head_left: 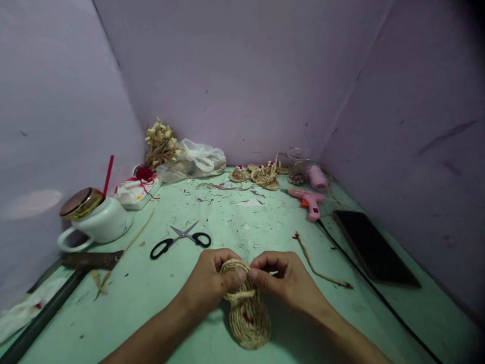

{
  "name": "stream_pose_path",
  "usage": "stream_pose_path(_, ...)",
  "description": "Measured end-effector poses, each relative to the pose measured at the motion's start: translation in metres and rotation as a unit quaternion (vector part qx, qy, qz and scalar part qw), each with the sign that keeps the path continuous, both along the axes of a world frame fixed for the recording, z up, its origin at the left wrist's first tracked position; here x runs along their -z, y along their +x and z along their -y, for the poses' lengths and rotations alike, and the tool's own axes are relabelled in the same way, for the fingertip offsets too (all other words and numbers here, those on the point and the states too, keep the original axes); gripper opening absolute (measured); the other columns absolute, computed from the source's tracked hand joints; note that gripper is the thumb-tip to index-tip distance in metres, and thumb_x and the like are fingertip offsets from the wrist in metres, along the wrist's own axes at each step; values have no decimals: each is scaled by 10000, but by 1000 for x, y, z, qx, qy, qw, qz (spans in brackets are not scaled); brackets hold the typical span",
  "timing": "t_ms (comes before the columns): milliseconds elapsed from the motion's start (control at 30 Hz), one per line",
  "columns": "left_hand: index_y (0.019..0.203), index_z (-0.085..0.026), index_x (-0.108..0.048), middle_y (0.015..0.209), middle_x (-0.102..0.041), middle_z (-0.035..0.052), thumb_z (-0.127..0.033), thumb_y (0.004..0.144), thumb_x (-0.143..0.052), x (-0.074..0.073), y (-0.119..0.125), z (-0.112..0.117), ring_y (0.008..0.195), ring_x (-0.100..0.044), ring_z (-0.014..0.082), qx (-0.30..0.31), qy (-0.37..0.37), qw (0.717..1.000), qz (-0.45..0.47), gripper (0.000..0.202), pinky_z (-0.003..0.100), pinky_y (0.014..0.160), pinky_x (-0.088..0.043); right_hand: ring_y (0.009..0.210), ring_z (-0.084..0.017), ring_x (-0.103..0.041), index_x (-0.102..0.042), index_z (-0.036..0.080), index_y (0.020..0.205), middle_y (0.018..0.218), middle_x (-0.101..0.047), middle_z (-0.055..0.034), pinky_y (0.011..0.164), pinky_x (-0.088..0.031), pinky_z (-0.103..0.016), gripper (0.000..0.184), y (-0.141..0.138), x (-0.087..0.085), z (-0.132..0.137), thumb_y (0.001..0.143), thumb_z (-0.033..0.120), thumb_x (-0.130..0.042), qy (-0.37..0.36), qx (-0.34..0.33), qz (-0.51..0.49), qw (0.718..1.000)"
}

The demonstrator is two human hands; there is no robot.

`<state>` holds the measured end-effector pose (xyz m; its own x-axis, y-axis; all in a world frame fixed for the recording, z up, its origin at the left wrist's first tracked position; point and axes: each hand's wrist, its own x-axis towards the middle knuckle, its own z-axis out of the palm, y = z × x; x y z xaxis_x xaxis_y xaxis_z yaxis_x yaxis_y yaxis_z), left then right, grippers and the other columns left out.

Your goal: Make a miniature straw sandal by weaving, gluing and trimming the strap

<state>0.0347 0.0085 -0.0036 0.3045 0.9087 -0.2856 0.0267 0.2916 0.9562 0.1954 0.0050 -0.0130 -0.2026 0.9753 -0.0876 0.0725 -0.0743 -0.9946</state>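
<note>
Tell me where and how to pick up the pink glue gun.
Grip the pink glue gun by its handle, probably from the near right: it lies on its side, handle toward the camera, nozzle pointing left, away from that approach.

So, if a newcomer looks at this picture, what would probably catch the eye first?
Probably the woven straw piece, bottom centre, in the left hand, with the right hand at its edge. Then the pink glue gun, farther back on the right, and the open scissors, beyond the left hand.
</note>
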Motion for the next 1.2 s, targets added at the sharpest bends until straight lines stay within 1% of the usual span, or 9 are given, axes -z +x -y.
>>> stream_pose_path(100, 644, -109, -582, 531, -533, -12, -281, 575, -664, -1, 5, 3, 491, -440, 88, -9, 7, 1000, 4, 203, 208, 470, -327, 470, -100, -472, -613, 141, 547, 504, -557, -1, 457, -362, -225, 85, -4, -5, 3, 577, 220, -612, -24, 25, 18, 999)
stream_pose_path(200, 612, -123, -562, 494, -506, -28, -260, 579, -638, -1, 8, 4, 466, -422, 81, -43, 6, 999, 12, 160, 201, 452, -317, 440, -90, -442, -590, 139, 549, 489, -525, 12, 450, -347, -232, 94, -8, -6, 3, 560, 232, -590, -50, 36, 5, 998)
stream_pose_path(467, 511, -135, -537, 417, -448, -46, -161, 510, -534, 0, 12, 1, 422, -365, 74, -58, 10, 998, -14, 27, 196, 416, -279, 429, -81, -406, -577, 140, 517, 436, -485, 31, 457, -315, -231, 77, -18, 0, 5, 518, 178, -510, -82, 68, -50, 993)
stream_pose_path(600, 467, -140, -515, 395, -408, -54, -146, 488, -495, 2, 15, 0, 414, -329, 67, -85, 8, 996, -23, 30, 193, 408, -251, 439, -85, -401, -574, 141, 513, 450, -486, 25, 465, -317, -234, 88, -21, 2, 8, 513, 183, -496, -77, 84, -34, 993)
stream_pose_path(800, 448, -135, -530, 392, -402, -56, -133, 478, -490, 5, 17, 1, 415, -323, 62, -116, 15, 993, -35, 50, 190, 416, -252, 466, -97, -431, -578, 138, 526, 480, -519, 8, 477, -345, -229, 67, -25, 1, 10, 523, 171, -520, -48, 107, 11, 993)
stream_pose_path(933, 438, -133, -530, 388, -418, -50, -128, 464, -480, 8, 16, 1, 413, -337, 64, -134, -17, 991, -13, 57, 193, 419, -263, 493, -110, -469, -590, 135, 576, 537, -563, -13, 482, -363, -230, 64, -23, 7, 10, 563, 195, -569, -18, 72, 34, 997)
stream_pose_path(1000, 442, -130, -535, 388, -432, -43, -122, 461, -476, 8, 14, 0, 415, -352, 69, -126, -23, 992, -15, 62, 197, 420, -267, 502, -111, -470, -587, 134, 587, 548, -564, -15, 488, -364, -233, 86, -21, 10, 10, 579, 219, -586, -17, 48, 30, 998)
stream_pose_path(1067, 474, -126, -552, 404, -453, -37, -125, 472, -502, 6, 11, -2, 422, -367, 73, -96, -24, 995, -16, 50, 201, 423, -273, 497, -107, -454, -580, 133, 584, 534, -545, -8, 486, -356, -234, 105, -19, 11, 8, 577, 237, -594, -37, 38, 20, 998)
stream_pose_path(1200, 587, -118, -594, 481, -518, -20, -192, 515, -616, 4, 6, -4, 457, -417, 82, -25, -42, 999, 10, 106, 207, 451, -302, 466, -90, -401, -568, 129, 529, 471, -491, 18, 461, -316, -225, 82, -18, 7, 6, 533, 211, -570, -80, 79, -17, 993)
